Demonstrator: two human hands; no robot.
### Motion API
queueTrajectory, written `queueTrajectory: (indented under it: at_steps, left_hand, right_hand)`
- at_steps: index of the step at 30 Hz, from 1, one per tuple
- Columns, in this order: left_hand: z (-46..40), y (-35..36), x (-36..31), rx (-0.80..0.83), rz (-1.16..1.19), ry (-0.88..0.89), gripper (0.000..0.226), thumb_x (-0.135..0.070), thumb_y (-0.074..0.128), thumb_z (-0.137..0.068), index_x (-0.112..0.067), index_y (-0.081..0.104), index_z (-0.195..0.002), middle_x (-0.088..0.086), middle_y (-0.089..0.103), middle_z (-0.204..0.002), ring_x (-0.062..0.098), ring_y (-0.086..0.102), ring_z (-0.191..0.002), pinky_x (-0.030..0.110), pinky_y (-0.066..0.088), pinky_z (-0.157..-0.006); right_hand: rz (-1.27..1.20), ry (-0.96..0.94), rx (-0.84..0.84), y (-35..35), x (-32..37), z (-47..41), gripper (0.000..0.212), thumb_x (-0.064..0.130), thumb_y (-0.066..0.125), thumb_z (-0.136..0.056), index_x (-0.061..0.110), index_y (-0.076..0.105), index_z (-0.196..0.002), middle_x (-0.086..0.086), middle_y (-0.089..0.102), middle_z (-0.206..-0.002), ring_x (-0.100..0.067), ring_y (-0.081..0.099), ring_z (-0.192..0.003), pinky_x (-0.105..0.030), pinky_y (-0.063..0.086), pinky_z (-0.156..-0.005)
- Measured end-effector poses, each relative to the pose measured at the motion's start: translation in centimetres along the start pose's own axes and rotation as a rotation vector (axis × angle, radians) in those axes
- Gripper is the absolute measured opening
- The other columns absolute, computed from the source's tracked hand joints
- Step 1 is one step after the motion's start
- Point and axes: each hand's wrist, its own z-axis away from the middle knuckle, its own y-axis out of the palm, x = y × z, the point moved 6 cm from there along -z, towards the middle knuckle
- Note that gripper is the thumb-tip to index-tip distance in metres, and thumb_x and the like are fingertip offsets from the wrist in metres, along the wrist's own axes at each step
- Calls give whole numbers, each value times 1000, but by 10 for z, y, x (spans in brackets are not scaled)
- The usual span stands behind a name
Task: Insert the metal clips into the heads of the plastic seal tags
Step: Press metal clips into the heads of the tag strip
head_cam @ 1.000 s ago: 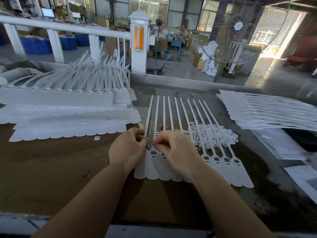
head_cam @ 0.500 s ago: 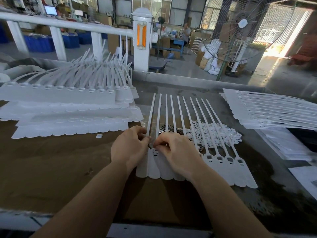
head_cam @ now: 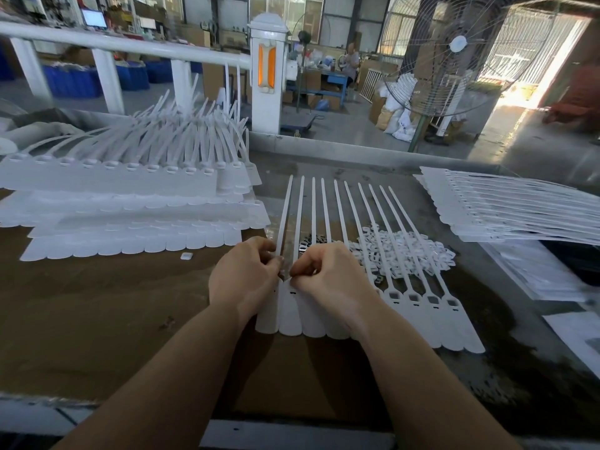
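A joined strip of white plastic seal tags lies flat on the brown worktable, tails fanning away from the person, and both hands meet over the heads at its left end. The left hand and the right hand have fingers curled with the tips pinched together at one tag head, though whatever small piece they pinch is hidden. A heap of small metal clips lies under the tails on the right; no writing is readable anywhere.
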Motion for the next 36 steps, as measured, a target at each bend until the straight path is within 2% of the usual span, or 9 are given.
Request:
queueTrajectory:
  at_steps: [2, 5, 10, 14, 18, 21, 25, 31, 36]
  left_hand:
    - [0, 1, 0, 1, -2, 0, 30, -32, 58, -90, -25, 59, -120, -7, 67, -106, 9, 58, -89, 25, 45, -72]
    - [0, 1, 0, -6, -5, 2, 30, -31, 58, -90, -25, 59, -119, -7, 67, -107, 7, 57, -88, 24, 44, -69]
    - [-2, 2, 0, -3, -8, -5, 30, -33, 58, -90, -27, 59, -119, -10, 66, -105, 6, 57, -87, 21, 42, -63]
    - [-3, 3, 1, -4, -13, -4, 30, -33, 58, -90, -27, 59, -120, -9, 66, -107, 6, 55, -85, 18, 40, -59]
    - [-3, 3, 0, -11, -8, 0, 30, -32, 58, -91, -26, 59, -120, -9, 66, -106, 6, 56, -85, 22, 44, -66]
    - [-2, 2, 1, -11, -7, -3, 29, -32, 57, -91, -26, 59, -119, -11, 65, -103, 6, 55, -84, 22, 41, -63]
    - [-1, 1, 1, -13, -3, 1, 29, -31, 57, -91, -25, 59, -119, -10, 66, -103, 6, 55, -84, 23, 42, -67]
    - [-1, 1, 0, -3, -8, -3, 30, -31, 57, -91, -26, 59, -120, -9, 66, -106, 9, 59, -89, 27, 50, -75]
    - [-1, 0, 1, -19, -9, 6, 30, -32, 58, -91, -25, 59, -120, -8, 67, -107, 6, 54, -86, 23, 44, -70]
  right_hand:
    - [-9, 17, 9, 0, 0, 0, 9, 8, 70, -78, 17, 73, -81, 3, 69, -79, -10, 65, -77, -32, 56, -77]
    - [-10, -12, -12, -3, 1, 3, 12, 9, 66, -83, 15, 74, -89, 3, 70, -85, -6, 64, -79, -23, 54, -77]
    - [22, -2, -229, -38, -6, 3, 12, 11, 63, -86, 17, 73, -91, 7, 68, -83, -3, 60, -69, -12, 49, -64]
    - [260, 101, -319, -71, -26, 1, 15, 11, 60, -89, 17, 73, -96, 3, 70, -95, -10, 63, -82, -26, 52, -80]
    - [436, 207, -284, -80, -47, 3, 22, 6, 60, -89, 18, 72, -103, -1, 70, -105, -16, 65, -89, -33, 53, -86]
    - [466, 247, -218, -77, -56, 2, 26, 2, 61, -87, 19, 71, -104, -3, 69, -106, -16, 63, -91, -33, 53, -86]
    - [476, 248, -154, -71, -59, 1, 24, 3, 60, -88, 18, 71, -102, -4, 69, -104, -17, 63, -93, -34, 51, -88]
    - [456, 206, -185, -72, -56, 4, 20, 5, 60, -88, 17, 74, -93, -2, 72, -96, -18, 65, -83, -33, 54, -82]
    - [428, 208, -213, -74, -56, 5, 15, 12, 62, -89, 15, 72, -99, -3, 69, -99, -16, 63, -89, -31, 51, -85]
